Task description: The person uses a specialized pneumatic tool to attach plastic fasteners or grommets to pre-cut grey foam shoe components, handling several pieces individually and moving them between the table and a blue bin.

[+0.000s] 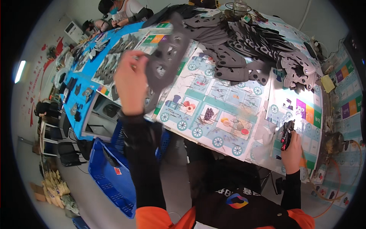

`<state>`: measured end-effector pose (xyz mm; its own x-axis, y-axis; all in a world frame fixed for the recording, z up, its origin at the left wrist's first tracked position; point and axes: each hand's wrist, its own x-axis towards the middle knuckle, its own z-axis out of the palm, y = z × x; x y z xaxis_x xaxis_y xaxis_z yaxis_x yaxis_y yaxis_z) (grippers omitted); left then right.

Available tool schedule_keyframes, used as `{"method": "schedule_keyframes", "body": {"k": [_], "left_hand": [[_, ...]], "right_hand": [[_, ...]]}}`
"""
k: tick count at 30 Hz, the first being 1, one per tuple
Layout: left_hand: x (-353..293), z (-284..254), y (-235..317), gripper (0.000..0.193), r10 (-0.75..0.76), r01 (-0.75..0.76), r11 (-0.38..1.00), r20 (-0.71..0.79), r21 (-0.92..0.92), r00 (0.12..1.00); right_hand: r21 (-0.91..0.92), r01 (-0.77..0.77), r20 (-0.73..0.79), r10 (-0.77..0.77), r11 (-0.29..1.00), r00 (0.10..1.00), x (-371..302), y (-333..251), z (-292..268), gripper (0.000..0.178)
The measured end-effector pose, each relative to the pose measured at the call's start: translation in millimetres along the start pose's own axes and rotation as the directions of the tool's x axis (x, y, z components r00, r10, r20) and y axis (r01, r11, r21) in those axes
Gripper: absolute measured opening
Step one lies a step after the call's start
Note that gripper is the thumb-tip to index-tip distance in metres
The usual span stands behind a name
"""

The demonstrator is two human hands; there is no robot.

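Note:
My left hand [131, 82] is raised over the table's left part, fingers curled at the edge of a long grey shoe-upper piece [167, 63] with cut-out holes. Both are smeared by motion; the piece hangs tilted above the table. At the right, my right hand [292, 154] is closed around a small black hand tool [288, 133] with a red part, its exact kind unclear. Beyond the hands lies a big heap of similar grey shoe-upper pieces [253, 44], with several loose ones [228, 61] along its near edge.
Printed sheets with fruit pictures [206, 112] cover the table. An orange hose [335, 179] loops at the right. A blue plastic basket [114, 179] stands low at the left. People [126, 11] work at a blue table [82, 101] with more pieces. A lit patch brightens the right side.

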<state>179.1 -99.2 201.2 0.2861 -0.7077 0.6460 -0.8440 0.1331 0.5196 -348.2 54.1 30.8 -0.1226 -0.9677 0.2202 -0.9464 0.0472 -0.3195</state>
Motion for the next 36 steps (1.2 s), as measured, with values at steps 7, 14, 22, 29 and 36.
{"method": "schedule_keyframes", "body": {"k": [7, 14, 22, 29, 36], "left_hand": [[184, 21, -138, 0.013, 0.012, 0.025, 0.874, -0.073, 0.486, 0.997], [218, 117, -265, 0.015, -0.095, 0.135, 0.852, -0.104, 0.505, 0.99], [213, 170, -352, 0.047, -0.258, 0.236, 0.787, -0.043, 0.569, 0.965], [229, 177, -342, 0.06, -0.049, -0.01, 0.901, 0.126, 0.433, 0.991], [75, 270, -66, 0.075, -0.155, 0.172, 0.982, 0.842, 0.075, 0.516]], "right_hand": [[0.023, 0.031, -0.029, -0.031, 0.999, 0.999, 5, -11, 4, 0.059], [-0.016, -0.061, -0.002, 0.061, 0.998, 0.998, 1, -17, 4, 0.061], [-0.023, -0.164, 0.021, 0.165, 0.986, 0.986, -2, -26, 3, 0.063], [-0.069, -0.075, -0.01, 0.074, 0.995, 0.997, 9, -32, -9, 0.074], [0.002, -0.064, -0.058, 0.064, 0.998, 0.996, 3, -20, 2, 0.061]]}}
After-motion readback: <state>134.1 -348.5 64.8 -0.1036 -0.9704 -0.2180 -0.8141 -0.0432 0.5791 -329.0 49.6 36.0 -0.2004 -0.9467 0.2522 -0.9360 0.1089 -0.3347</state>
